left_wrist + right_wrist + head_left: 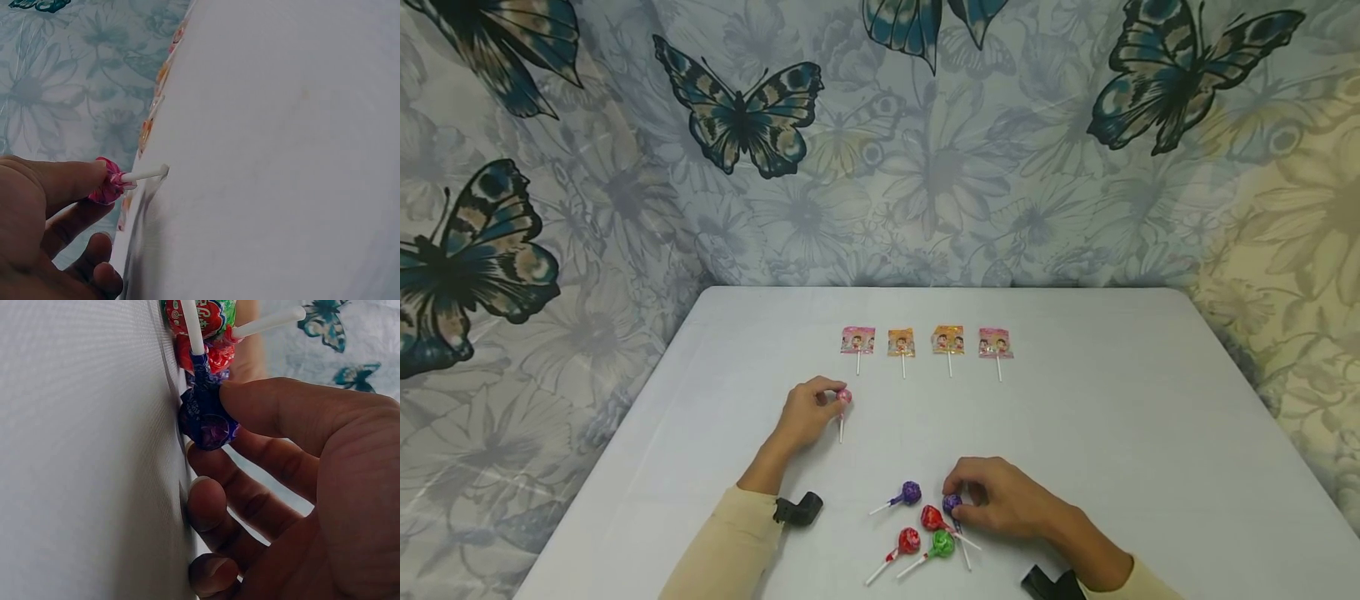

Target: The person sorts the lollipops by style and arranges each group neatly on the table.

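Note:
Between thumb and fingers my left hand (807,414) pinches a pink lollipop (844,396) by its wrapped head, the white stick pointing toward me. The left wrist view shows the same pink wrapper (107,181) at the fingertips. My right hand (1004,498) pinches the head of a purple lollipop (209,419), low over the table at the edge of a small group. In that group lie another purple lollipop (911,492), a red lollipop (932,517), a second red lollipop (909,541) and a green lollipop (942,544). The right hand's lollipop stick crosses a red one's stick.
Along the far part of the white table (1112,400) is a row of flat-packed lollipops: a pink packet (857,340), an orange packet (901,342), another orange packet (948,339) and a pink one at the right end. Behind the table hangs a butterfly-patterned cloth (940,167).

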